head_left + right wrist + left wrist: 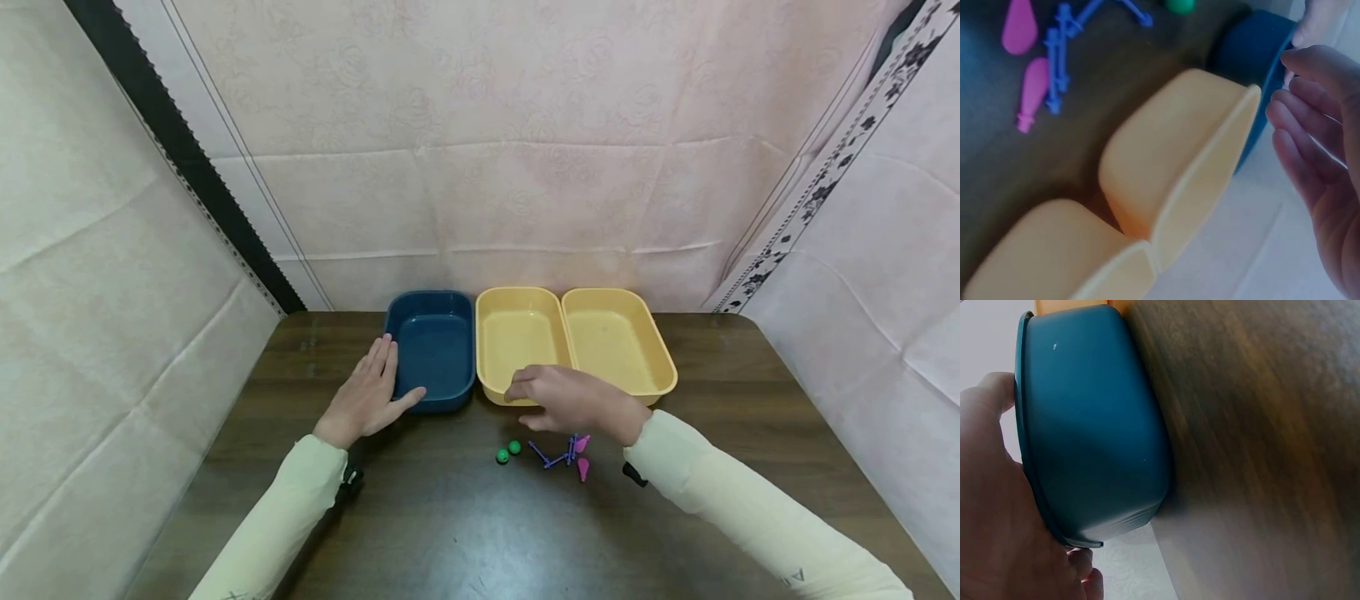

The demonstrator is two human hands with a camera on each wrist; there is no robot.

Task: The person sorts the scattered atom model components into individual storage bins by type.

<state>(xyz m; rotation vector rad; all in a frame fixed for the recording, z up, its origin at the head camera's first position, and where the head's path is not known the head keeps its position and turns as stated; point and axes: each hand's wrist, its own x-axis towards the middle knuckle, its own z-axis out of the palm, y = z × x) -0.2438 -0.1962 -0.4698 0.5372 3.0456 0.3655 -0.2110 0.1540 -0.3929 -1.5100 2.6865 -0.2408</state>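
My left hand [363, 396] lies with straight fingers along the left rim of a dark blue bin [437, 346], its thumb over the front rim. In the left wrist view, the hand [1004, 506] touches the rim of the bin [1091, 425] from above. My right hand [573, 400] hovers over the front edge of the left yellow bin [521, 329]. Its fingers are loosely bent; the right wrist view shows nothing held in that hand [1325, 125]. Beside the left yellow bin stands another yellow bin [615, 337]. All three bins look bare inside, though my right hand hides part of the yellow ones.
In front of the yellow bins lie two green balls [502, 456], several blue-purple rods [555, 460] with knobbed ends, and two pink paddle-shaped pieces [582, 469]. The brown wooden table [435, 533] ends at a pale cloth [525, 208] behind the bins.
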